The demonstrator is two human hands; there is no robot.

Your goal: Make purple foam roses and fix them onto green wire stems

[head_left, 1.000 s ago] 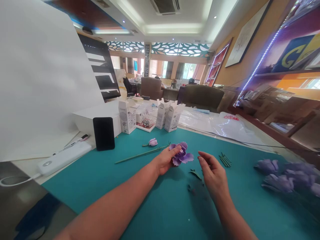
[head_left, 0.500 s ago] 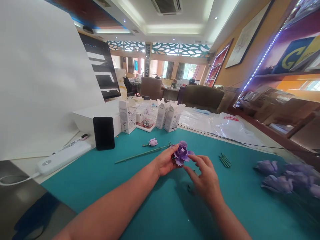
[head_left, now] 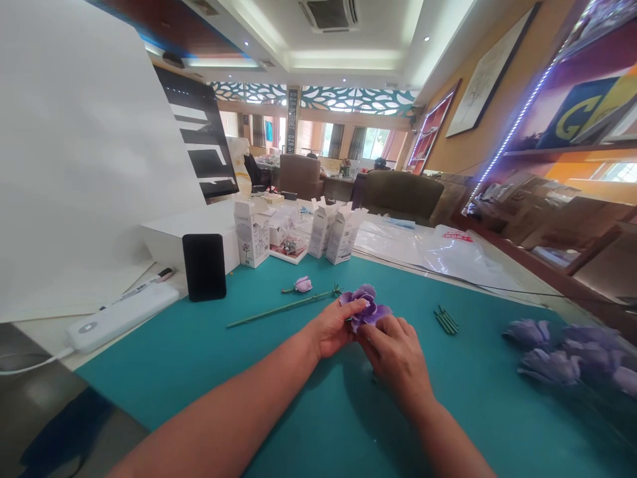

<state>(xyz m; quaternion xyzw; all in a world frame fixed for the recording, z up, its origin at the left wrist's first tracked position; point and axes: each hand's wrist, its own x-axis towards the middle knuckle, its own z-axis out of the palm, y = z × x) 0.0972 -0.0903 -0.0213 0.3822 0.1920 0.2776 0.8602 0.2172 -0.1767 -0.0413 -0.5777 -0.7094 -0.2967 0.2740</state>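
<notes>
A purple artificial flower (head_left: pixel 365 293) with spread petals is held above the green mat (head_left: pixel 199 372). My left hand (head_left: pixel 334 330) grips it from the left, its thumb lying over the petals. From the right, my right hand (head_left: pixel 398 345) pinches the flower's lower petals between thumb and fingers. The flower's underside is hidden by my hands. Just beyond lie a green stem (head_left: pixel 283 309) and a small pale purple rosebud (head_left: pixel 302 285). A small dark piece on the mat is partly covered by my right hand.
Short green sticks (head_left: pixel 446 320) lie to the right, and several purple flowers (head_left: pixel 552 365) at the right edge. White boxes (head_left: pixel 253 236) stand at the back, near a black upright panel (head_left: pixel 204 267). A white power strip (head_left: pixel 122 315) is on the left.
My right hand has moved left and closed on the flower's lower petals. My left thumb has come across the petals, and the flower's face is now partly covered.
</notes>
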